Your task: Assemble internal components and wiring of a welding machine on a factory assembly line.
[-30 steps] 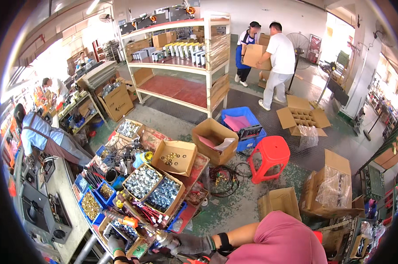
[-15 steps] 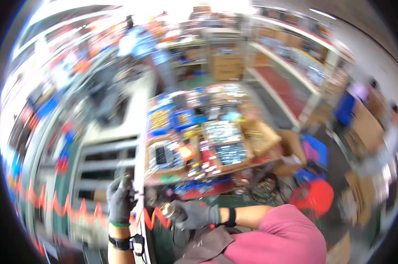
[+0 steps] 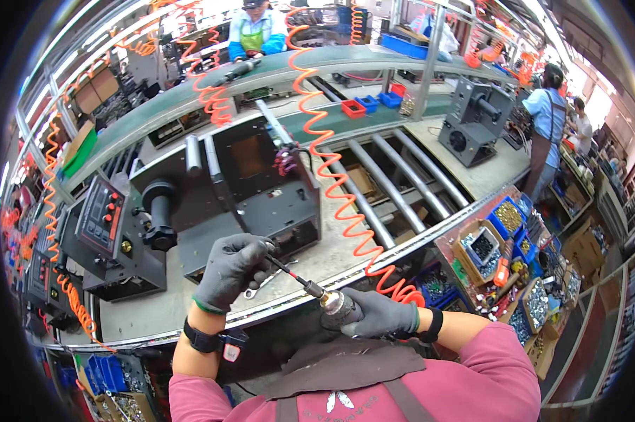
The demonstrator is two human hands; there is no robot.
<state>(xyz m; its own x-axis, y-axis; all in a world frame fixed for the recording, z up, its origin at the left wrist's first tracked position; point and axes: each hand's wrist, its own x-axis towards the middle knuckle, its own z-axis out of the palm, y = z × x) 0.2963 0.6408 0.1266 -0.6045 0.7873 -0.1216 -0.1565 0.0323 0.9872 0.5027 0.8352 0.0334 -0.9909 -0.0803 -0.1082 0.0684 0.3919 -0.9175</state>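
While the gloved left hand pinched the bit near its tip at frame centre, the right hand was closed around the pneumatic screwdriver just below. Seemingly the bit was being seated; next it would need lining up on the black machine housing.

Both my hands wear grey knit gloves, the left hand with a green cuff edge. A black wristband sits on each wrist. My sleeves are pink, under what looks like a dark apron with straps.
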